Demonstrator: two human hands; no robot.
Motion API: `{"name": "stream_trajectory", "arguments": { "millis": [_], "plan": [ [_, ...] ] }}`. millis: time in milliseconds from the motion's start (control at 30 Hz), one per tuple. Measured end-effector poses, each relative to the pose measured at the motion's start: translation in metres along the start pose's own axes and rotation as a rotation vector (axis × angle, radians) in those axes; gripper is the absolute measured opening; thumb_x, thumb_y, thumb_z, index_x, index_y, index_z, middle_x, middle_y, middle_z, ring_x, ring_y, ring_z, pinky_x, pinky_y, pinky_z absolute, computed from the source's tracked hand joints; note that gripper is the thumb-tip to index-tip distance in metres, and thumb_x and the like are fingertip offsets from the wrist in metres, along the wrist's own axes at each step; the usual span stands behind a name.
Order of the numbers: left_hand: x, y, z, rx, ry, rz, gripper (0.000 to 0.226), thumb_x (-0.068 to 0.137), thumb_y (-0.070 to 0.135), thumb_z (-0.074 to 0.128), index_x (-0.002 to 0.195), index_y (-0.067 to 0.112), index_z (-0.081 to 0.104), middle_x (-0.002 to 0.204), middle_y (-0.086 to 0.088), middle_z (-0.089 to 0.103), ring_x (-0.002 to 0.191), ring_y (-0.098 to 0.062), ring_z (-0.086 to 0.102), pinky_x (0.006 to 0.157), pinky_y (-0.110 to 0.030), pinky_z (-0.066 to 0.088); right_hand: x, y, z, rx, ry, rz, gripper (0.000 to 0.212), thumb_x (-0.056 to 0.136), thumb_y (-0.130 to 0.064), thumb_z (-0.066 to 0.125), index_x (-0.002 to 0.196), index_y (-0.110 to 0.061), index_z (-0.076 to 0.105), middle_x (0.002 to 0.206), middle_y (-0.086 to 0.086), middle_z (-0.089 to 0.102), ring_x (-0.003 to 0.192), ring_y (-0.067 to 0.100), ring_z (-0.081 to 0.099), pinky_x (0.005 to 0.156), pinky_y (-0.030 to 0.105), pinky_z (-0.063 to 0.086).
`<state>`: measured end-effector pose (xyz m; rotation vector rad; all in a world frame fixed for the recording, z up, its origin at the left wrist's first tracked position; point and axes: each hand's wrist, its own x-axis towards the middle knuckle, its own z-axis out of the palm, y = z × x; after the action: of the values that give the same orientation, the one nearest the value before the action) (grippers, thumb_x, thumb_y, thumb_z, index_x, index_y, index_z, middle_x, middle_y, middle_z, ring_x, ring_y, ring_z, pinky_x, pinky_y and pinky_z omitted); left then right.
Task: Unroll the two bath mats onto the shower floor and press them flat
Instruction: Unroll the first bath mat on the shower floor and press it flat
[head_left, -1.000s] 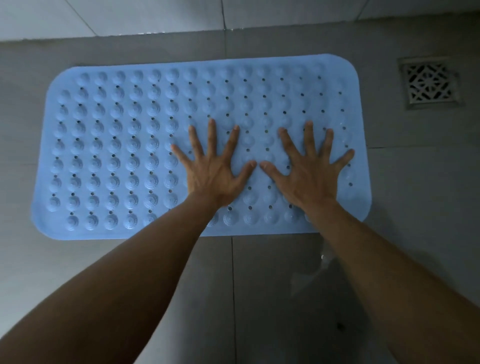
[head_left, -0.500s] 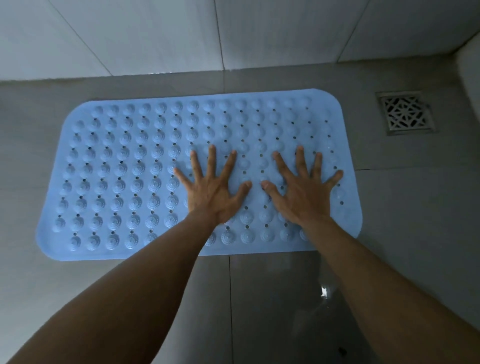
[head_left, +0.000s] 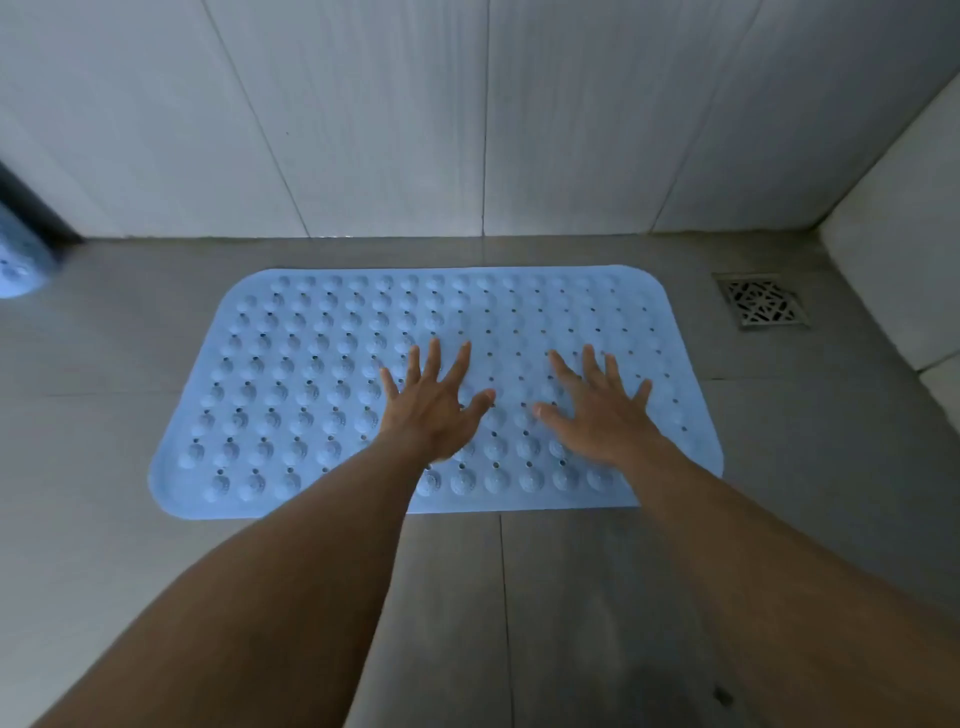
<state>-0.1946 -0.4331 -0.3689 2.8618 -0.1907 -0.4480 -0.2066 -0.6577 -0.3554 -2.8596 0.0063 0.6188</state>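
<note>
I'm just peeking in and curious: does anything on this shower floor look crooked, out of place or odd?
Nothing much. The blue bath mat lies unrolled and flat, roughly square to the wall, clear of the floor drain. Both open hands, left hand and right hand, are spread over it. A second blue mat sits at the far left edge, mostly out of view.

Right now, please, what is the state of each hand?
Left hand: open, fingers spread, palm down over the blue bath mat, holding nothing.
Right hand: open, fingers spread, palm down over the same mat, holding nothing.
</note>
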Motion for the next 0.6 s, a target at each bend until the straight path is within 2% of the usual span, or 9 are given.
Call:
{"name": "stream_trajectory", "arguments": {
  "millis": [100,267,433,600],
  "plan": [
    [-0.017,-0.018,-0.021,-0.065,0.087,0.0,0.065,0.102,0.059,0.018,0.158,0.036,-0.003,0.167,-0.007,-0.005,0.153,-0.027,-0.01,0.121,-0.06,-0.003,-0.01,-0.027,-0.016,0.019,0.0,-0.027,0.074,0.097,-0.069,0.029,0.156,-0.045,-0.006,0.167,0.003,-0.016,0.153,0.027,-0.014,0.118,0.065,-0.007],
    [-0.038,-0.052,-0.065,-0.018,0.179,-0.027,0.061,0.104,0.053,0.017,0.159,0.032,0.005,0.167,-0.008,0.002,0.154,-0.027,-0.006,0.122,-0.056,-0.002,-0.019,-0.085,-0.045,0.019,0.05,-0.104,0.072,0.099,-0.064,0.029,0.159,-0.038,-0.004,0.168,0.002,-0.009,0.154,0.025,-0.009,0.12,0.061,-0.003],
    [-0.057,-0.094,-0.112,-0.006,0.306,-0.051,0.054,0.106,0.044,0.024,0.155,0.024,0.029,0.162,-0.008,0.027,0.153,-0.025,0.007,0.123,-0.053,0.006,-0.021,-0.146,-0.076,-0.031,0.108,-0.192,0.069,0.102,-0.06,0.027,0.16,-0.032,0.002,0.168,0.003,-0.004,0.154,0.026,-0.005,0.12,0.061,0.0],
    [-0.074,-0.145,-0.16,0.023,0.387,-0.112,0.049,0.105,0.042,0.029,0.151,0.025,0.038,0.159,-0.007,0.032,0.153,-0.025,0.008,0.122,-0.055,0.003,-0.018,-0.203,-0.101,-0.014,0.138,-0.238,0.066,0.103,-0.058,0.024,0.16,-0.028,0.011,0.168,0.006,0.009,0.153,0.025,0.013,0.121,0.05,0.017]
  ]
}}
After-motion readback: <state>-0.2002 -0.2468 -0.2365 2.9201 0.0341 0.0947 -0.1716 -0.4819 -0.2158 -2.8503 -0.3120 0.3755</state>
